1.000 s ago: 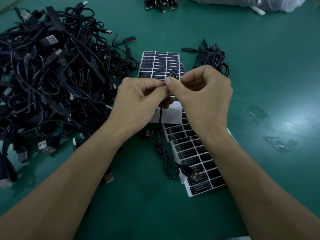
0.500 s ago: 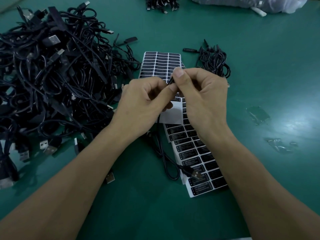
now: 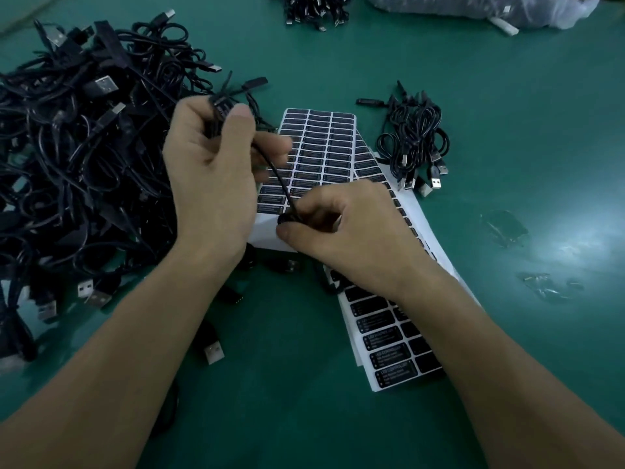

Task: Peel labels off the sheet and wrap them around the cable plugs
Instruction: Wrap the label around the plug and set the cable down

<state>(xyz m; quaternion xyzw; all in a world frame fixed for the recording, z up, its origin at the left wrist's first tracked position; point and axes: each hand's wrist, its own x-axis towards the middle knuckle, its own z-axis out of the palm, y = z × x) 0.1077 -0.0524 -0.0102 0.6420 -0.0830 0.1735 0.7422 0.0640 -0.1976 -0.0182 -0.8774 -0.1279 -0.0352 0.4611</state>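
Observation:
A thin black cable (image 3: pixel 278 180) stretches between my two hands above the label sheets. My left hand (image 3: pixel 213 170) grips the cable's plug end, with the plug (image 3: pixel 221 108) sticking up past the thumb. My right hand (image 3: pixel 341 228) pinches the cable lower down, at a dark piece by its thumb. Two white sheets of black labels lie under the hands: an upper label sheet (image 3: pixel 321 147) and a lower label sheet (image 3: pixel 392 336) running toward me. Whether a label is on the plug, I cannot tell.
A large tangled pile of black USB cables (image 3: pixel 77 157) fills the left of the green table (image 3: pixel 507 130). A small cable bundle (image 3: pixel 416 143) lies right of the sheets. More cables (image 3: pixel 314 10) and a plastic bag (image 3: pixel 473 8) sit at the far edge. Loose USB plugs (image 3: pixel 213 352) lie near my left forearm.
My hands, which pinched the plug together, have parted: the left moved up and left with the plug, the right dropped toward me along the cable, now pulled taut between them.

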